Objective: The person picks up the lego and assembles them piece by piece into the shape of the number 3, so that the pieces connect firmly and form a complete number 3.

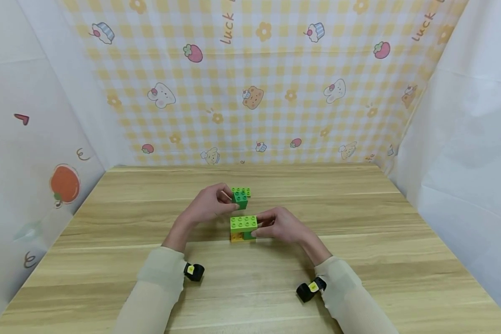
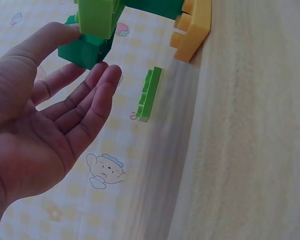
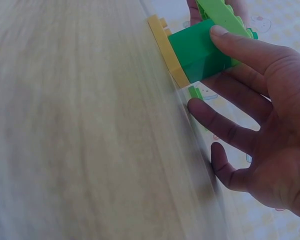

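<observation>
My left hand (image 1: 208,203) pinches a dark green toy building brick (image 1: 241,204) between thumb and fingers, studs up. Nearer to me, my right hand (image 1: 285,226) grips a small stack of bricks by its right end. This stack has a lime green brick (image 1: 244,225) across the top, a dark green brick (image 3: 197,52) under its right end, and a yellow brick (image 3: 168,55) at the bottom. The right thumb lies on the stack's dark green brick in the right wrist view. Some of the left fingertips are hidden behind the held brick in the head view.
A second lime green brick (image 2: 151,95) lies on the wooden table (image 1: 250,287), just behind the left hand's brick. A patterned cloth (image 1: 250,69) hangs along the table's back edge. White cloth sides (image 1: 463,116) stand to the left and right.
</observation>
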Demonstrator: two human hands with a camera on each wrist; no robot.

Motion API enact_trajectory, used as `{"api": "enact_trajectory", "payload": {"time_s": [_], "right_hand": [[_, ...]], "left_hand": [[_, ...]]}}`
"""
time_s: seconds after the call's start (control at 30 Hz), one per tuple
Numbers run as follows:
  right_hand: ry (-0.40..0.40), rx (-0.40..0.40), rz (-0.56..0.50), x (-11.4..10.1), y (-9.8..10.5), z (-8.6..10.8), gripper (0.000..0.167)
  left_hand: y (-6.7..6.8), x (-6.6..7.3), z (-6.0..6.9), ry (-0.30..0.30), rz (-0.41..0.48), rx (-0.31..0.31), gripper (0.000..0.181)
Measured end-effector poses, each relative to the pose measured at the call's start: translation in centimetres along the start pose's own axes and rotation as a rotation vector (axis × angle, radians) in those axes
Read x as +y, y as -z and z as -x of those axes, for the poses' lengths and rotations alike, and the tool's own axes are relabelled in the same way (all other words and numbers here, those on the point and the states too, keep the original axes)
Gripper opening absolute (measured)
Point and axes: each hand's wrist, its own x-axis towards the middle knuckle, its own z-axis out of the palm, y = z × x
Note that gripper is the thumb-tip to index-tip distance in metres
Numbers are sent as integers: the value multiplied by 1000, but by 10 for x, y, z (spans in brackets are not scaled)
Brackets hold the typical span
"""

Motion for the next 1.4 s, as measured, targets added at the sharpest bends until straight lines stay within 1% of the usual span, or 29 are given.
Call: {"api": "enact_trajectory", "payload": {"time_s": [0.33, 0.53, 0.87, 1.07, 1.4], "right_hand": [[-10, 0, -1, 0, 0, 0, 34], [-13, -2, -6, 0, -1, 0, 35], [5, -4, -16, 1, -1, -1, 34], [0, -5, -16, 2, 0, -1, 33], [4, -9, -36, 3, -1, -1, 33]], "left_hand": [[4, -1, 2, -13, 115, -64, 30], [5, -2, 2, -34, 159, -91, 26], [7, -3, 2, -56, 172, -125, 22], [7, -1, 3, -61, 192, -139, 19], [7, -1, 3, -86, 176, -161, 21]]}}
